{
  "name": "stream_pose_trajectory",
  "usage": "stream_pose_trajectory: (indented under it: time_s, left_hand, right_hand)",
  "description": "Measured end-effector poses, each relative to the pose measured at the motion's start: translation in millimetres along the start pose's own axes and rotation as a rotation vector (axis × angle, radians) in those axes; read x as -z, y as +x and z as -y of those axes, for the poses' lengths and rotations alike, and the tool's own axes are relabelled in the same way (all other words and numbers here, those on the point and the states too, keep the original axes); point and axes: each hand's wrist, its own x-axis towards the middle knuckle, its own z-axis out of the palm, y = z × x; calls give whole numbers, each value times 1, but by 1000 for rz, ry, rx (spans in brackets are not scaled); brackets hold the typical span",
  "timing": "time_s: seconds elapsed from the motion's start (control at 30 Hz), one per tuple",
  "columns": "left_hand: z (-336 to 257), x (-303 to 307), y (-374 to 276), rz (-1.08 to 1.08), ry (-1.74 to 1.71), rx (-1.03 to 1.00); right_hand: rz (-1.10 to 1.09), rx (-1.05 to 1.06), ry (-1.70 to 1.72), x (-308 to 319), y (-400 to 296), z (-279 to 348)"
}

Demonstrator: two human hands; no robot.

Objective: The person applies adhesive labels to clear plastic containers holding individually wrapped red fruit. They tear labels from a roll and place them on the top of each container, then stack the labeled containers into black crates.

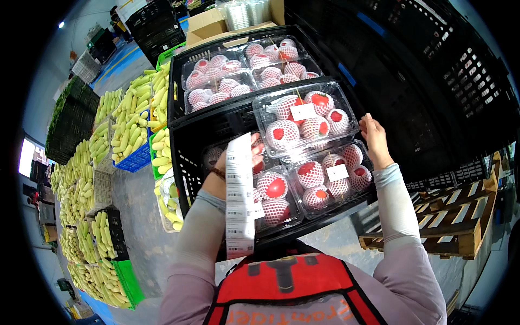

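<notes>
A clear plastic clamshell box [305,118] of red tomatoes in white foam nets, with a white label on its lid, sits tilted over other boxes in the near black crate [317,227]. My right hand [374,140] is open just off its right side. At its left edge my left hand [256,150] is partly hidden by a long strip of printed labels [239,199], which hangs along the wrist; its hold cannot be made out. Below lie another labelled box [334,176] and a box at the lower left [276,197].
A black crate [176,93] with more packed boxes adjoins at the far side. A cardboard carton [207,24] with clear containers stands behind it. Crates of pale green squash [132,138] are at left. Black crates [447,81] and wooden pallets [438,227] stand at right.
</notes>
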Motion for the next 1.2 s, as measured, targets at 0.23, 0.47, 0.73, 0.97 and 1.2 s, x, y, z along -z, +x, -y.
stream_pose_trajectory:
  time_s: [0.23, 0.47, 0.73, 0.97, 1.2]
  left_hand:
    - [32, -22, 45, -149, -96, 132]
    - [58, 53, 72, 80, 686, -265]
    - [12, -28, 9, 164, 119, -410]
    - [-52, 126, -65, -255, 1171, -556]
    - [-69, 48, -141, -471, 112, -515]
  right_hand:
    - [198, -433, 26, -20, 37, 0]
    - [464, -381, 356, -46, 40, 11]
    - [520, -510, 373, -58, 61, -22]
    - [734, -535, 569, -155, -3, -9]
    - [800, -499, 537, -215, -48, -3]
